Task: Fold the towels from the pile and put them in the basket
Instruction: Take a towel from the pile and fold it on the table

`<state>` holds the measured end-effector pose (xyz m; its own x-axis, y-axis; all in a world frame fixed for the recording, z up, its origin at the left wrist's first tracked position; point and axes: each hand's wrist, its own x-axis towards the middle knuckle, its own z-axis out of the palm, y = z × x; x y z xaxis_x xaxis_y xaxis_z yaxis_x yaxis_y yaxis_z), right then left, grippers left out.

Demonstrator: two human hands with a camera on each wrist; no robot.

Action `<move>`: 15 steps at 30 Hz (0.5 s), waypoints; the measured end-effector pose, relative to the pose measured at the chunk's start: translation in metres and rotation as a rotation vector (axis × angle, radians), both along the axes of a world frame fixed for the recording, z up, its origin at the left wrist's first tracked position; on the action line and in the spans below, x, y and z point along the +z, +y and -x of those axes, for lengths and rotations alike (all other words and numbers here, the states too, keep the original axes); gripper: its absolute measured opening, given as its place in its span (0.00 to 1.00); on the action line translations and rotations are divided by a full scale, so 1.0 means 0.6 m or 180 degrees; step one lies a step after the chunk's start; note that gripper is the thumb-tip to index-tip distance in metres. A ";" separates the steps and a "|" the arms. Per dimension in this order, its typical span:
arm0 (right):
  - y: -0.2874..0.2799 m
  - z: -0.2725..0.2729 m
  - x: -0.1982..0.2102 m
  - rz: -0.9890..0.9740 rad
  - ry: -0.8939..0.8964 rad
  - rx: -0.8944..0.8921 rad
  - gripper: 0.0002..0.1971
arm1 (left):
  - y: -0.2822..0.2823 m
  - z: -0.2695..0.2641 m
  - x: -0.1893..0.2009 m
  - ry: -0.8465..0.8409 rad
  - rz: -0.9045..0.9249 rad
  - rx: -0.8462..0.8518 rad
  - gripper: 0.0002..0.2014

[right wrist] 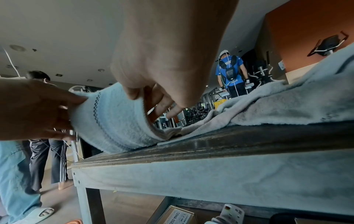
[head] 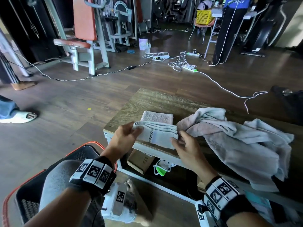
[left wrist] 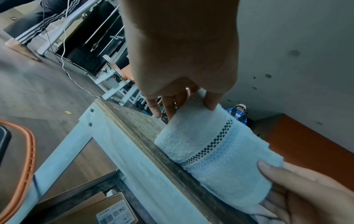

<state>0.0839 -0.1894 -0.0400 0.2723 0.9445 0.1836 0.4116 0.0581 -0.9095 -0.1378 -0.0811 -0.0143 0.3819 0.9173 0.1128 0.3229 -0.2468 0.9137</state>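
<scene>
white towel point(head: 157, 134) with black checkered stripe, pink folded towel point(head: 157, 117), orange-rimmed black basket point(head: 85, 153)

1. From my head view, daylight falls softly from the upper right, leaving a pale sheen on the dark wood-plank floor point(head: 164, 79).
2. The upper left corner, behind the grey-framed gym machine with orange pads point(head: 85, 30), sinks into near black.
3. Straight lines bow toward the edges.
4. In both wrist views my nearest skin is blurred; the white ribbed folded towel point(left wrist: 210, 144) stays fairly sharp.
</scene>
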 end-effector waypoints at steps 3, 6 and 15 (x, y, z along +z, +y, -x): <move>0.001 -0.002 0.004 0.0000 0.0028 0.0046 0.03 | -0.005 0.001 -0.012 0.0257 -0.0065 0.0095 0.17; 0.012 -0.002 0.004 0.0127 -0.0113 0.0034 0.06 | -0.001 -0.005 -0.024 0.0382 -0.0050 0.0185 0.17; 0.133 -0.015 -0.002 0.0585 -0.0952 -0.0555 0.18 | 0.091 -0.059 -0.038 0.0681 0.0138 0.0859 0.16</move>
